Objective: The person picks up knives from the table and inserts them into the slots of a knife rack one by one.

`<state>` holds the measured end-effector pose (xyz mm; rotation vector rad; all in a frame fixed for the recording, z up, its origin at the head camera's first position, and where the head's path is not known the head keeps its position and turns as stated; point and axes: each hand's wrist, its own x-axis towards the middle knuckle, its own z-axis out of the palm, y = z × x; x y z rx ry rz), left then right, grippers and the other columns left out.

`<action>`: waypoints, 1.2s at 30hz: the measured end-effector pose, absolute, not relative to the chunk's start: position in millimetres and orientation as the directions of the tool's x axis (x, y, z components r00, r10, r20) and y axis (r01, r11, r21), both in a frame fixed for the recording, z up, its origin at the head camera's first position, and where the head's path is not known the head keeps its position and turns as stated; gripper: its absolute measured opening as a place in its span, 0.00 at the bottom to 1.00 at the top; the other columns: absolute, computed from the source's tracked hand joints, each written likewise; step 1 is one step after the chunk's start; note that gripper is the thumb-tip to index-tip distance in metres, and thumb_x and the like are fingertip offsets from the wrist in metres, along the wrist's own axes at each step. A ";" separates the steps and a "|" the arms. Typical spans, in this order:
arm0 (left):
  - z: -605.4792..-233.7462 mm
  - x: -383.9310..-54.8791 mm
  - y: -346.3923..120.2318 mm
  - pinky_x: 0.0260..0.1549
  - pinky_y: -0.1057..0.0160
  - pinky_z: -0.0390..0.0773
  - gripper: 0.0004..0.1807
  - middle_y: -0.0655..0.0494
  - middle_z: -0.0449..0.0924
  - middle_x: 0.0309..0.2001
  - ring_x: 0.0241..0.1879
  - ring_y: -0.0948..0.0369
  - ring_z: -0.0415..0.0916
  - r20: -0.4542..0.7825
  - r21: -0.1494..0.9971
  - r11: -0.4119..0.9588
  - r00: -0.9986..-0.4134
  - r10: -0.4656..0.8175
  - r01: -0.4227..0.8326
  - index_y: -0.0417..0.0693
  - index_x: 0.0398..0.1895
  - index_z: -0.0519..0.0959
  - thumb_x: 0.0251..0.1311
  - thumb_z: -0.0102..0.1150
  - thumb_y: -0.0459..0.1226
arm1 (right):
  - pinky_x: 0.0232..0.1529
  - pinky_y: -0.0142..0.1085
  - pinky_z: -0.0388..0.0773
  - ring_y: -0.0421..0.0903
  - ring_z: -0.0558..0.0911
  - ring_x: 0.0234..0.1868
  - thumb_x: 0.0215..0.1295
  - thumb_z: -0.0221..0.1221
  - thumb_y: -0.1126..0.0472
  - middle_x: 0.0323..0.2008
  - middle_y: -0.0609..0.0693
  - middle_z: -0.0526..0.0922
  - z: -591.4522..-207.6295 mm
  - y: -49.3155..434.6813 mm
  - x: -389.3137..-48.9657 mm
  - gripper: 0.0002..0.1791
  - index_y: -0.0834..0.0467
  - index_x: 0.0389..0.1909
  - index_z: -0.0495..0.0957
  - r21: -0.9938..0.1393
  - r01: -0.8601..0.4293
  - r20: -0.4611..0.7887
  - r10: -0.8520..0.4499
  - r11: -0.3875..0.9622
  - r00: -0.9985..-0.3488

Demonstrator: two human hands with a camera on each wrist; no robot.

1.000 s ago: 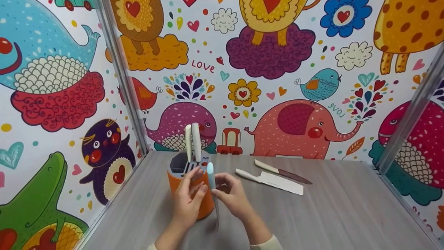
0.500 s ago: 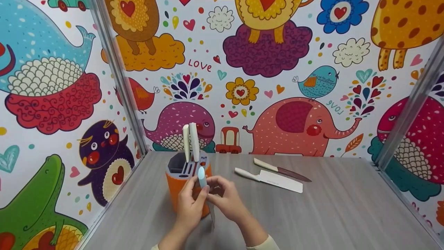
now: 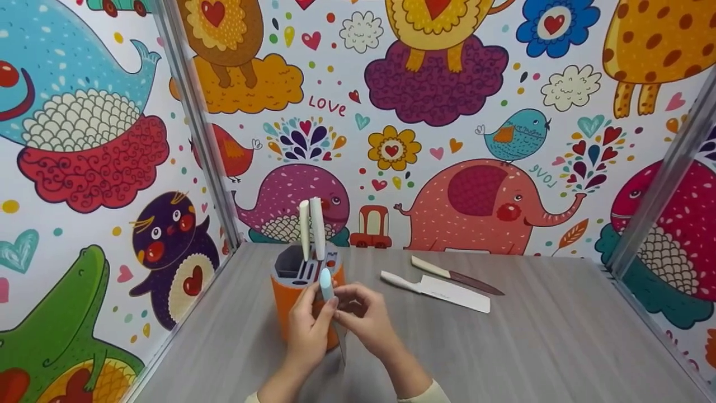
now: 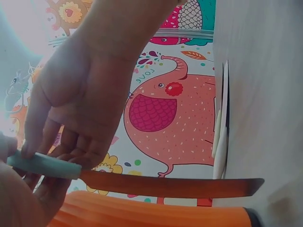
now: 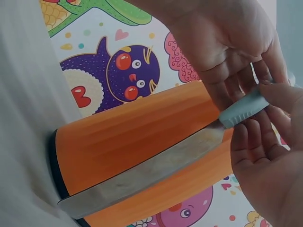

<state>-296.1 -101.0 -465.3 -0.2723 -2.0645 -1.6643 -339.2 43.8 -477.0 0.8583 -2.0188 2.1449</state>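
A knife with a light blue handle [image 3: 326,284] is held upright, blade [image 5: 147,172] pointing down, in front of the orange knife block [image 3: 284,302]. My left hand [image 3: 309,322] pinches the handle from the left, thumb against it. From the other side my right hand [image 3: 369,320] also pinches the handle with thumb and curled fingers. The right wrist view shows the whole blade in front of the block's orange wall. Two knives with pale handles [image 3: 317,229] stand in the block's slots.
On the grey table [image 3: 537,347], right of the block, lie a white cleaver [image 3: 454,294] and a brown-bladed knife [image 3: 475,282] with a cream handle. Printed wall panels [image 3: 358,140] enclose the table at the back and both sides.
The left hand, a second ago with fingers spread beside the knife, has closed on its handle. The knife and right hand have shifted slightly left. The last half second shows little hand movement.
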 end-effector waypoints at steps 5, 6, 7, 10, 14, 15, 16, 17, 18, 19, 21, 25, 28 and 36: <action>-462.9 -297.4 -102.8 0.59 0.68 0.83 0.20 0.43 0.85 0.59 0.56 0.55 0.86 0.511 0.854 0.202 -0.846 -0.152 0.480 0.32 0.66 0.76 0.78 0.58 0.36 | 0.53 0.32 0.87 0.43 0.84 0.45 0.70 0.69 0.65 0.49 0.65 0.85 -488.7 47.4 -346.9 0.17 0.69 0.56 0.81 -0.905 -0.390 0.419 -0.201 -0.168 -0.885; -462.1 -297.1 -103.2 0.60 0.69 0.83 0.20 0.42 0.85 0.58 0.55 0.56 0.86 0.516 0.852 0.193 -0.843 -0.152 0.486 0.32 0.66 0.76 0.78 0.58 0.35 | 0.54 0.33 0.86 0.44 0.84 0.46 0.70 0.68 0.65 0.49 0.65 0.84 -492.4 47.8 -349.4 0.18 0.68 0.56 0.80 -0.907 -0.388 0.414 -0.173 -0.163 -0.894; -461.3 -296.7 -103.8 0.59 0.68 0.83 0.20 0.41 0.85 0.58 0.55 0.55 0.87 0.517 0.853 0.176 -0.843 -0.148 0.492 0.31 0.66 0.75 0.78 0.58 0.35 | 0.56 0.34 0.86 0.45 0.84 0.47 0.70 0.68 0.66 0.50 0.64 0.84 -497.1 48.1 -352.4 0.18 0.68 0.57 0.80 -0.910 -0.386 0.407 -0.147 -0.151 -0.902; -459.0 -294.2 -105.5 0.59 0.67 0.84 0.20 0.38 0.85 0.57 0.55 0.52 0.88 0.518 0.852 0.170 -0.844 -0.142 0.495 0.31 0.66 0.75 0.79 0.56 0.35 | 0.62 0.41 0.85 0.49 0.82 0.53 0.69 0.68 0.65 0.56 0.62 0.83 -514.6 47.9 -361.5 0.22 0.64 0.62 0.78 -0.922 -0.374 0.383 -0.102 -0.095 -0.918; -455.6 -289.4 -108.1 0.58 0.65 0.85 0.19 0.36 0.84 0.56 0.54 0.48 0.88 0.512 0.854 0.202 -0.844 -0.158 0.480 0.31 0.66 0.74 0.80 0.55 0.34 | 0.70 0.56 0.78 0.59 0.78 0.64 0.68 0.70 0.62 0.68 0.64 0.77 -541.1 45.9 -371.5 0.32 0.63 0.71 0.73 -0.941 -0.336 0.338 -0.155 -0.041 -0.928; -454.5 -288.5 -108.7 0.58 0.65 0.85 0.19 0.36 0.84 0.57 0.54 0.48 0.88 0.512 0.853 0.210 -0.843 -0.161 0.478 0.31 0.66 0.74 0.80 0.54 0.34 | 0.71 0.59 0.77 0.61 0.77 0.66 0.68 0.70 0.62 0.70 0.65 0.76 -546.9 45.4 -373.2 0.34 0.63 0.73 0.71 -0.944 -0.327 0.329 -0.178 -0.039 -0.928; -453.3 -287.7 -109.1 0.58 0.65 0.85 0.19 0.37 0.84 0.57 0.54 0.48 0.87 0.512 0.853 0.212 -0.843 -0.165 0.476 0.31 0.67 0.74 0.80 0.54 0.34 | 0.72 0.61 0.75 0.64 0.76 0.68 0.69 0.70 0.62 0.72 0.66 0.74 -552.4 45.1 -374.5 0.36 0.64 0.75 0.69 -0.947 -0.319 0.321 -0.201 -0.043 -0.926; -452.1 -287.2 -109.3 0.59 0.65 0.85 0.19 0.37 0.84 0.57 0.54 0.47 0.87 0.515 0.852 0.212 -0.840 -0.169 0.479 0.31 0.67 0.74 0.80 0.53 0.33 | 0.73 0.63 0.73 0.65 0.74 0.70 0.69 0.70 0.62 0.73 0.68 0.72 -557.2 44.8 -375.7 0.38 0.65 0.76 0.67 -0.950 -0.309 0.313 -0.223 -0.053 -0.923; -451.0 -286.8 -109.3 0.59 0.64 0.85 0.19 0.37 0.84 0.56 0.54 0.46 0.87 0.518 0.850 0.208 -0.838 -0.170 0.484 0.30 0.67 0.74 0.80 0.53 0.33 | 0.73 0.64 0.72 0.67 0.73 0.71 0.69 0.70 0.63 0.74 0.68 0.71 -561.3 44.4 -376.6 0.40 0.66 0.77 0.65 -0.950 -0.305 0.311 -0.243 -0.062 -0.919; -449.9 -286.4 -109.0 0.59 0.64 0.84 0.19 0.38 0.84 0.56 0.54 0.46 0.87 0.521 0.849 0.206 -0.836 -0.172 0.486 0.30 0.67 0.74 0.80 0.52 0.32 | 0.74 0.64 0.71 0.67 0.72 0.72 0.69 0.70 0.63 0.75 0.68 0.70 -564.6 43.9 -377.3 0.41 0.66 0.78 0.64 -0.952 -0.300 0.307 -0.257 -0.069 -0.916; -447.7 -285.5 -108.2 0.59 0.64 0.85 0.18 0.39 0.84 0.56 0.54 0.45 0.87 0.526 0.846 0.205 -0.832 -0.178 0.492 0.29 0.67 0.74 0.81 0.51 0.32 | 0.74 0.65 0.70 0.69 0.71 0.74 0.68 0.71 0.64 0.76 0.69 0.68 -570.2 43.2 -378.1 0.43 0.67 0.80 0.61 -0.949 -0.302 0.314 -0.282 -0.087 -0.906; -443.7 -282.1 -106.7 0.61 0.61 0.84 0.19 0.40 0.84 0.56 0.54 0.46 0.88 0.524 0.848 0.207 -0.830 -0.192 0.488 0.29 0.68 0.73 0.81 0.50 0.32 | 0.77 0.65 0.66 0.69 0.67 0.78 0.67 0.72 0.64 0.79 0.69 0.65 -576.2 41.1 -377.8 0.47 0.65 0.82 0.58 -0.951 -0.296 0.309 -0.304 -0.088 -0.901; -440.2 -277.0 -107.1 0.62 0.61 0.82 0.20 0.40 0.84 0.58 0.55 0.50 0.88 0.530 0.845 0.216 -0.824 -0.203 0.490 0.30 0.70 0.72 0.82 0.49 0.32 | 0.77 0.65 0.64 0.70 0.65 0.79 0.67 0.72 0.65 0.80 0.68 0.63 -579.3 38.8 -376.6 0.48 0.64 0.82 0.57 -0.956 -0.288 0.291 -0.303 -0.054 -0.907; -428.4 -267.4 -113.9 0.62 0.70 0.79 0.18 0.38 0.85 0.57 0.55 0.53 0.87 0.615 0.787 0.260 -0.744 -0.262 0.559 0.30 0.68 0.73 0.81 0.49 0.30 | 0.78 0.64 0.63 0.69 0.62 0.81 0.65 0.73 0.66 0.82 0.66 0.60 -581.2 29.0 -378.6 0.51 0.58 0.84 0.55 -0.966 -0.257 0.243 -0.308 0.005 -0.920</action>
